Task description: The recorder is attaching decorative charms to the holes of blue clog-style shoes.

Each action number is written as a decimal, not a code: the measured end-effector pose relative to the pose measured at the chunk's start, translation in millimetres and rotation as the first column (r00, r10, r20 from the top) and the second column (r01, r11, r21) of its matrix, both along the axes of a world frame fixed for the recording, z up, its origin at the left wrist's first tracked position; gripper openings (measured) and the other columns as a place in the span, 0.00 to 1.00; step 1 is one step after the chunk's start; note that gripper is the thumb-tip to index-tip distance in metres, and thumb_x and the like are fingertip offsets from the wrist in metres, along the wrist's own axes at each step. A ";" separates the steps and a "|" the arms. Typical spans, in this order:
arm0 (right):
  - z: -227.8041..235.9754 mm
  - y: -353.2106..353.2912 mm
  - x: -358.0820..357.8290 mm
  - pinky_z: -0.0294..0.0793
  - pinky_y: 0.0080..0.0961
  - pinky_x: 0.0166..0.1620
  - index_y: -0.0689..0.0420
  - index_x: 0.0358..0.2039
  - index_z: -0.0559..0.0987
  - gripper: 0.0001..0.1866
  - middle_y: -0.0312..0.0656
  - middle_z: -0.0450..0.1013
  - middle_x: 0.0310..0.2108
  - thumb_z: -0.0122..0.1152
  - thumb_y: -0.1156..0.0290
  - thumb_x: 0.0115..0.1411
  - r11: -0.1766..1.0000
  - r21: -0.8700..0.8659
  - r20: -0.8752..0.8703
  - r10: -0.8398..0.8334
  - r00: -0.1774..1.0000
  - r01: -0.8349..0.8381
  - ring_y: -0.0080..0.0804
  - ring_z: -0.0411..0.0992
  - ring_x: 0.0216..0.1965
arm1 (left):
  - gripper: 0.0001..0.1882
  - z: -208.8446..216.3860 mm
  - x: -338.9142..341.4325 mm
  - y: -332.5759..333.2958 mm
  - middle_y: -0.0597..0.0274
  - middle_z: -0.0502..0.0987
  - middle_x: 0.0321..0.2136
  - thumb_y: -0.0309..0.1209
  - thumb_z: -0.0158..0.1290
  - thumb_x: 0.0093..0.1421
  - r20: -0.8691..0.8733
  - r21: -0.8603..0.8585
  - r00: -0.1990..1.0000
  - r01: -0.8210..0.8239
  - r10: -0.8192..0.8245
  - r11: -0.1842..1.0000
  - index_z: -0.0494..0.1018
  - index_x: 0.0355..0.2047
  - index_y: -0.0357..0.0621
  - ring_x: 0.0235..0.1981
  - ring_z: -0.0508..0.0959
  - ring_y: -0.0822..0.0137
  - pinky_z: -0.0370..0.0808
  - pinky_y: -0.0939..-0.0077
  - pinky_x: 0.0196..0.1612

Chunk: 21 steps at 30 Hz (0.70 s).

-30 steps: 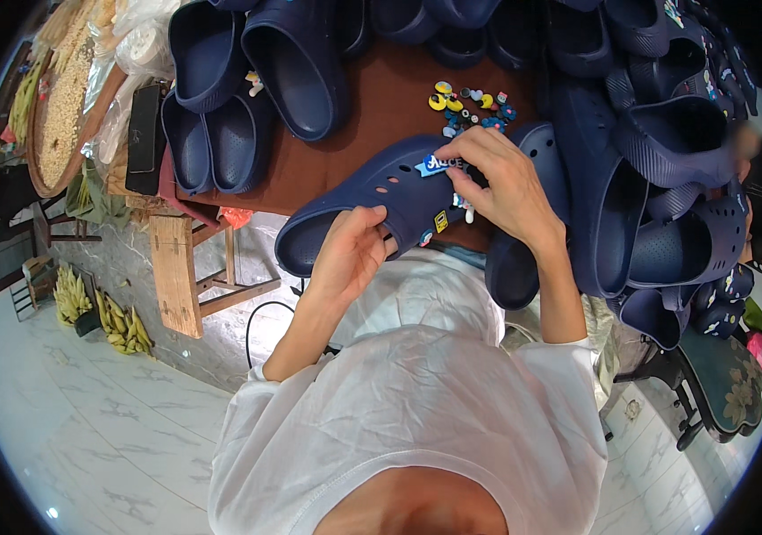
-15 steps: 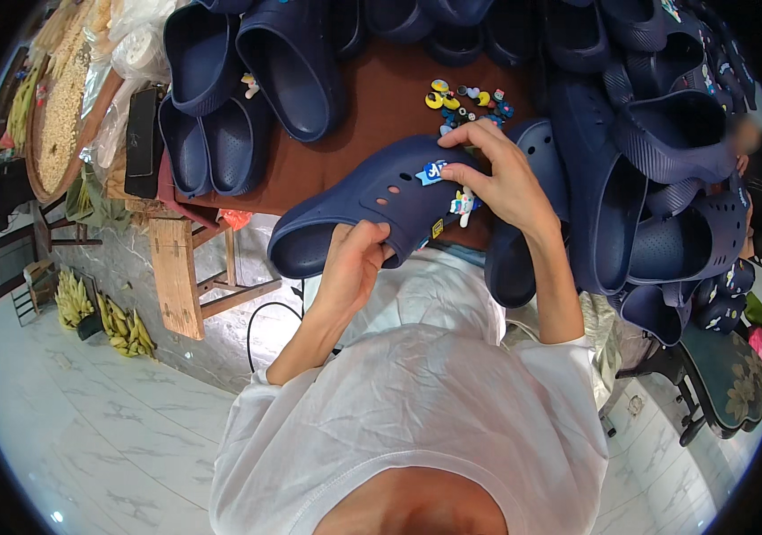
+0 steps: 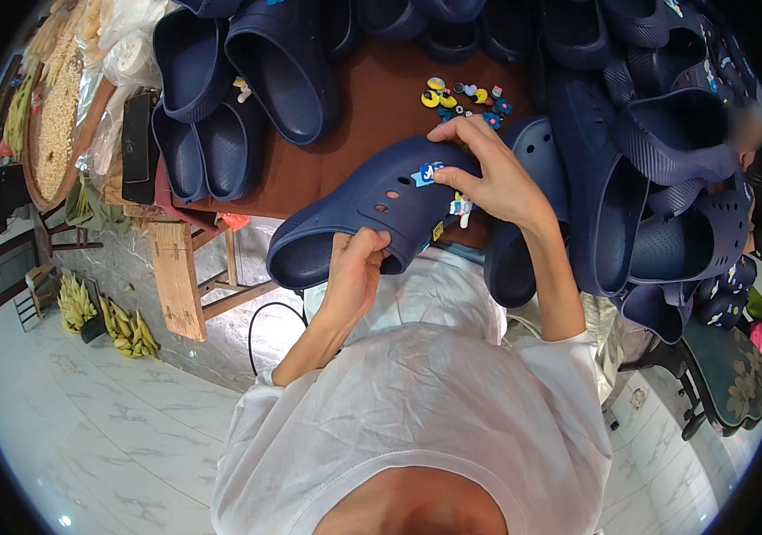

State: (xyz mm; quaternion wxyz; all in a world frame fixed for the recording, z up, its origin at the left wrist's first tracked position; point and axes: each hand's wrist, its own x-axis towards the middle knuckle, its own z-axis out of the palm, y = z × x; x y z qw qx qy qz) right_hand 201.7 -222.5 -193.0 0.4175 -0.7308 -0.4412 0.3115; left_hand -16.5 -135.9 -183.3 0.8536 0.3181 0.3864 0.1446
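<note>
A navy clog [image 3: 332, 207] is held tilted over the near edge of the brown-covered table, its opening toward the lower left. My left hand [image 3: 354, 276] grips the rim of that opening, thumb on the upper, other fingers inside. My right hand [image 3: 507, 183] is curved round the toe end, with the index finger at the far edge. Its thumb touches a blue-and-white shoe charm [image 3: 427, 173] on the holed upper. A white figure charm [image 3: 460, 209] and a small yellow-and-black charm [image 3: 437, 232] also sit on this clog. The right hand's remaining fingers are partly hidden.
Loose colourful charms [image 3: 465, 100] lie on the brown cloth [image 3: 381, 98] beyond the clog. Navy clogs [image 3: 283, 71] stand at the back and left; more are piled at the right [image 3: 675, 134]. A wooden stool [image 3: 176, 276] stands lower left; a dark chair [image 3: 724, 379] is at right.
The clog and both hands have shifted very slightly, with the right hand a little to the left. The grips look the same, and the right thumb stays at the blue-and-white charm.
</note>
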 end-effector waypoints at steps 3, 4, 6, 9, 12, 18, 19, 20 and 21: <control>-6.3 2.1 0.5 0.69 0.36 0.57 0.56 0.46 0.78 0.20 0.42 0.71 0.44 0.71 0.69 0.53 0.999 0.017 -0.088 -0.051 0.995 0.052 0.42 0.71 0.51 | 0.23 -1.5 0.4 0.8 0.56 0.76 0.51 0.25 0.48 0.58 0.003 0.009 1.000 -0.015 0.015 1.000 0.69 0.55 0.34 0.53 0.76 0.61 0.71 0.62 0.58; -8.3 3.5 -0.5 0.69 0.36 0.56 0.56 0.45 0.78 0.19 0.42 0.72 0.43 0.72 0.69 0.53 0.997 0.006 -0.125 -0.076 0.989 0.078 0.41 0.71 0.51 | 0.23 -1.8 0.9 2.8 0.56 0.76 0.52 0.25 0.47 0.58 -0.008 -0.019 1.000 -0.016 0.015 1.000 0.69 0.55 0.34 0.53 0.76 0.61 0.71 0.61 0.59; -9.9 5.2 -3.7 0.70 0.35 0.55 0.57 0.43 0.80 0.17 0.41 0.73 0.43 0.72 0.69 0.52 0.994 0.082 -0.058 -0.070 0.996 0.075 0.42 0.72 0.50 | 0.24 -2.4 2.9 7.7 0.55 0.75 0.53 0.26 0.47 0.58 0.040 -0.123 0.998 -0.033 0.038 0.992 0.69 0.56 0.34 0.54 0.76 0.59 0.71 0.60 0.60; -4.8 1.8 -12.8 0.72 0.33 0.53 0.59 0.40 0.81 0.14 0.42 0.75 0.43 0.72 0.72 0.52 0.984 0.132 0.073 -0.127 0.989 0.116 0.40 0.73 0.49 | 0.24 -0.1 3.9 6.3 0.54 0.75 0.54 0.26 0.47 0.58 0.018 -0.173 0.996 -0.081 0.086 0.982 0.69 0.56 0.34 0.55 0.75 0.58 0.71 0.58 0.60; 3.8 -3.8 -29.1 0.73 0.33 0.52 0.59 0.38 0.82 0.13 0.43 0.75 0.44 0.72 0.71 0.53 0.982 0.150 0.281 -0.153 0.947 0.114 0.42 0.74 0.49 | 0.24 2.9 2.0 7.1 0.54 0.74 0.54 0.26 0.47 0.58 0.036 -0.274 0.989 -0.131 0.146 0.953 0.69 0.56 0.34 0.56 0.74 0.58 0.70 0.58 0.61; 4.4 -1.5 -41.8 0.73 0.37 0.51 0.59 0.40 0.81 0.14 0.43 0.75 0.44 0.71 0.69 0.54 0.991 0.103 0.384 -0.114 0.916 0.080 0.45 0.73 0.48 | 0.24 2.3 -1.5 -6.8 0.53 0.74 0.55 0.27 0.47 0.58 -0.036 -0.252 0.987 -0.159 0.155 0.955 0.68 0.56 0.35 0.57 0.74 0.57 0.70 0.57 0.62; 3.9 -1.5 -40.2 0.73 0.37 0.51 0.59 0.41 0.81 0.15 0.43 0.75 0.44 0.71 0.69 0.54 0.990 0.118 0.375 -0.117 0.920 0.077 0.45 0.73 0.48 | 0.24 1.9 -2.1 -7.7 0.53 0.74 0.55 0.27 0.47 0.58 -0.039 -0.239 0.988 -0.152 0.147 0.959 0.68 0.56 0.35 0.57 0.74 0.57 0.70 0.58 0.62; 4.1 -2.2 -39.2 0.73 0.36 0.52 0.59 0.41 0.81 0.16 0.43 0.75 0.44 0.71 0.69 0.54 0.991 0.113 0.359 -0.114 0.926 0.078 0.45 0.73 0.48 | 0.24 1.0 -1.8 -7.7 0.53 0.74 0.55 0.27 0.47 0.58 -0.038 -0.243 0.989 -0.149 0.144 0.959 0.68 0.56 0.35 0.57 0.74 0.57 0.70 0.58 0.62; 4.9 -3.9 -38.2 0.73 0.36 0.52 0.59 0.42 0.81 0.16 0.43 0.75 0.44 0.72 0.69 0.53 0.985 0.144 0.343 -0.138 0.929 0.094 0.45 0.73 0.48 | 0.25 0.1 -1.3 -7.4 0.53 0.74 0.55 0.27 0.47 0.58 -0.034 -0.248 0.989 -0.146 0.142 0.958 0.68 0.57 0.35 0.57 0.74 0.57 0.70 0.58 0.62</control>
